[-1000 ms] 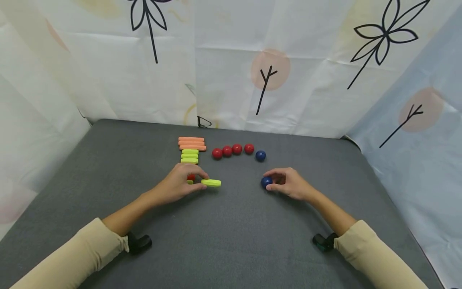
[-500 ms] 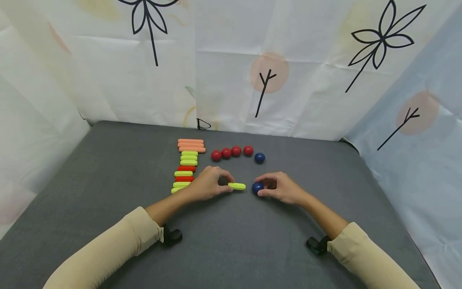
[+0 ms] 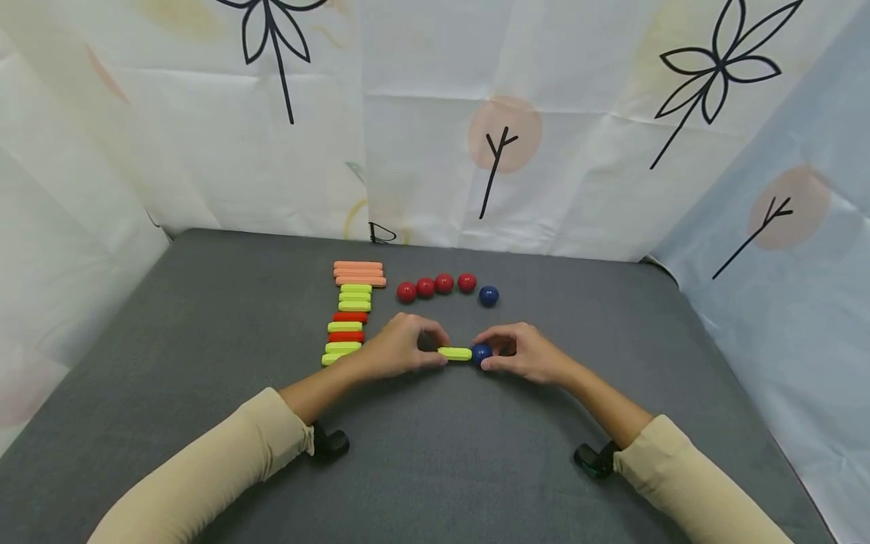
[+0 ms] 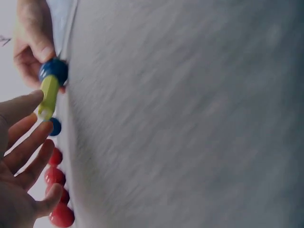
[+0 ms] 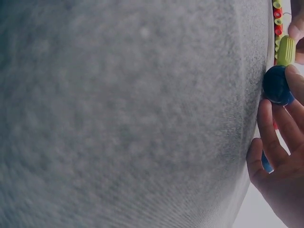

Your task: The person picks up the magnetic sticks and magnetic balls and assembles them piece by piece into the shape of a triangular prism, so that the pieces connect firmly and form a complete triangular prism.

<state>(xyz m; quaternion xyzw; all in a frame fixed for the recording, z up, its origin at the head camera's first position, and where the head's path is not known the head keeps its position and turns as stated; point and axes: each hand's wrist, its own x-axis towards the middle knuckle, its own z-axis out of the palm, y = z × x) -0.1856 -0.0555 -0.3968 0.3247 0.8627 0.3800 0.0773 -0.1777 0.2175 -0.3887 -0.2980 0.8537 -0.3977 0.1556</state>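
Observation:
My left hand (image 3: pixel 396 347) pinches the near end of a yellow-green ribbed rod (image 3: pixel 457 353) between thumb and fingers. Opposite it, my right hand (image 3: pixel 529 352) holds a dark blue ball (image 3: pixel 479 354) with its fingertips. The rod's far end meets the side of the ball, so the two lie in line between the hands. In the left wrist view the rod (image 4: pixel 49 97) runs straight into the blue ball (image 4: pixel 53 71), and a sliver of red shows just below the ball.
Behind the hands sit several red balls (image 3: pixel 425 287) in a row, with another blue ball (image 3: pixel 488 295) at its right end. Left of them lie orange rods (image 3: pixel 359 273), and a column of yellow-green rods (image 3: pixel 355 297) and red rods (image 3: pixel 350 318). A patterned cloth (image 3: pixel 421 136) encloses the grey table (image 3: pixel 435 468).
My left hand has carried the yellow-green rod to the right, uncovering the column of rods. My right hand has brought the blue ball slightly left, and the rod now meets it.

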